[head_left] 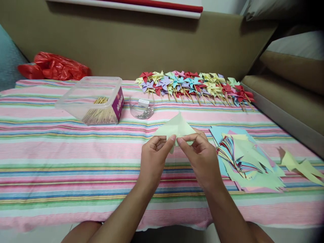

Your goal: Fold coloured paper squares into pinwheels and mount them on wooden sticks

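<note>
A pale green sheet of paper (178,125) is held up in front of me, with one corner pointing away. On its left side my left hand (157,150) pinches the near part between thumb and fingers. My right hand (198,150) pinches it from the right, the two thumb tips almost meeting at the middle. The fingers cover part of the near edge. Just beyond the paper is a round clear tub (141,111) with small silvery pieces in it. To the right of my right hand lies a stack of coloured cut papers (249,158).
A clear plastic box (73,101) with thin wooden sticks (101,113) stands left of the tub. Many coloured paper pinwheels (192,84) lie along the back. Red plastic bags (58,65) sit at the back left. A yellowish paper piece (300,167) lies far right on the striped cloth (63,152).
</note>
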Available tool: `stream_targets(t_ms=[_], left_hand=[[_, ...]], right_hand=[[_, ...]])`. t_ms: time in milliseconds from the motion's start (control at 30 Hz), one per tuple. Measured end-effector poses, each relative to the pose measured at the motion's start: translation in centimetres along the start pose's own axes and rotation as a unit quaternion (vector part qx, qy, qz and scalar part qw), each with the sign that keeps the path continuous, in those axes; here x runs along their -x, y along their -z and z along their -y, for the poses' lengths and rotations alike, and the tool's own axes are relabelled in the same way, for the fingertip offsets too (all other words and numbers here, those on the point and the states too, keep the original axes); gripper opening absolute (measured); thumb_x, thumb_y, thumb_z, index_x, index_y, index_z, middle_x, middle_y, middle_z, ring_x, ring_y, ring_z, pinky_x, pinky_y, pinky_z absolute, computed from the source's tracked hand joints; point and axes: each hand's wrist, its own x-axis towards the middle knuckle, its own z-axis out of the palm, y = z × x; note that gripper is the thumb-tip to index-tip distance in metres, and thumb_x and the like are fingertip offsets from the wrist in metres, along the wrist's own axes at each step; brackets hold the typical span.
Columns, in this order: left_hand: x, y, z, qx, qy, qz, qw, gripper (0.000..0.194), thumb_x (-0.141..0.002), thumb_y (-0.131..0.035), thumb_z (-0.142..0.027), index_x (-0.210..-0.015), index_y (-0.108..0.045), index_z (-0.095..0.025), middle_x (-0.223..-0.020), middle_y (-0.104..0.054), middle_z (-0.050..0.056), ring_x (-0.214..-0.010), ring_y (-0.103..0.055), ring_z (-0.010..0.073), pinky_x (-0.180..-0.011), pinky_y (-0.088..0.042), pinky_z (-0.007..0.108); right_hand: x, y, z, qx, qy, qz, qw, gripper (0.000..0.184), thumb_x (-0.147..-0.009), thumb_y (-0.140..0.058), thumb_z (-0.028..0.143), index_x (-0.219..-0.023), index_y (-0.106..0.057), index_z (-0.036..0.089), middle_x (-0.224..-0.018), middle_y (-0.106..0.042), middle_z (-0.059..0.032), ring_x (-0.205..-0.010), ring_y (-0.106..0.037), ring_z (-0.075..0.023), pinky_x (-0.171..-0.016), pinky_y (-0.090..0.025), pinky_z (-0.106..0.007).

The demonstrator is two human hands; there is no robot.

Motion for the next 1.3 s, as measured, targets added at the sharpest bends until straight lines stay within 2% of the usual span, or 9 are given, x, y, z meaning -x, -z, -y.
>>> stream_targets(t_ms=[200,667,800,1067,1200,1300], left_hand=[[-0.04,-0.02,0.15,0.017,0.002,0.001,1.0,0.025,-0.073,-0.084,-0.034,-0.076,-0.07,-0.014,-0.074,-0.069,0.002,-0.068,-0.06,0.0129,-0.066,-0.048,0.025],[-0.06,-0.18,0.22,0.024,0.008,-0.006,1.0,0.026,-0.072,-0.085,-0.034,-0.075,-0.07,-0.014,-0.074,-0.07,0.003,-0.068,-0.061,0.0132,-0.067,-0.048,0.026],[0.04,-0.24,0.07,0.016,0.014,-0.009,1.0,0.026,-0.072,-0.085,-0.033,-0.077,-0.07,-0.013,-0.076,-0.07,0.003,-0.072,-0.061,0.0135,-0.068,-0.049,0.026],[0.05,-0.32,0.01,0.016,0.008,-0.015,1.0,0.03,-0.068,-0.087,-0.032,-0.066,-0.062,-0.016,-0.064,-0.057,-0.003,-0.063,-0.052,0.0107,-0.06,-0.043,0.024],[-0.2,-0.12,0.28,0.008,-0.002,-0.003,1.0,0.033,-0.073,-0.084,-0.034,-0.064,-0.058,-0.016,-0.063,-0.053,-0.004,-0.063,-0.05,0.0101,-0.062,-0.042,0.024],[-0.49,0.15,0.35,0.016,0.0,0.001,1.0,0.028,-0.077,-0.081,-0.036,-0.071,-0.063,-0.016,-0.071,-0.061,-0.001,-0.069,-0.054,0.0114,-0.066,-0.044,0.024]], right_hand=[[0.07,-0.09,0.01,0.008,0.0,-0.004,1.0,0.02,-0.082,-0.074,0.041,-0.079,-0.071,0.021,-0.101,-0.057,-0.0033,-0.059,-0.047,-0.0093,-0.051,-0.045,-0.025],[0.17,-0.34,-0.05,-0.015,-0.007,-0.002,1.0,0.021,-0.083,-0.073,0.041,-0.08,-0.069,0.021,-0.113,-0.061,-0.0053,-0.065,-0.053,-0.0104,-0.055,-0.048,-0.026],[0.22,-0.3,-0.01,-0.017,-0.012,-0.005,1.0,0.02,-0.083,-0.073,0.04,-0.079,-0.069,0.021,-0.114,-0.061,-0.0052,-0.062,-0.051,-0.0094,-0.052,-0.046,-0.025],[0.22,-0.58,0.15,0.0,-0.009,-0.018,1.0,0.022,-0.081,-0.074,0.041,-0.077,-0.068,0.021,-0.112,-0.06,-0.0066,-0.065,-0.054,-0.0113,-0.053,-0.05,-0.026],[0.29,-0.66,0.06,0.001,-0.004,-0.008,1.0,0.022,-0.082,-0.073,0.043,-0.078,-0.068,0.021,-0.118,-0.059,-0.0086,-0.081,-0.062,-0.0171,-0.06,-0.055,-0.029],[0.2,-0.48,-0.25,-0.023,0.002,0.009,1.0,0.021,-0.083,-0.073,0.043,-0.085,-0.068,0.022,-0.13,-0.056,-0.0098,-0.092,-0.066,-0.0208,-0.071,-0.058,-0.034]])
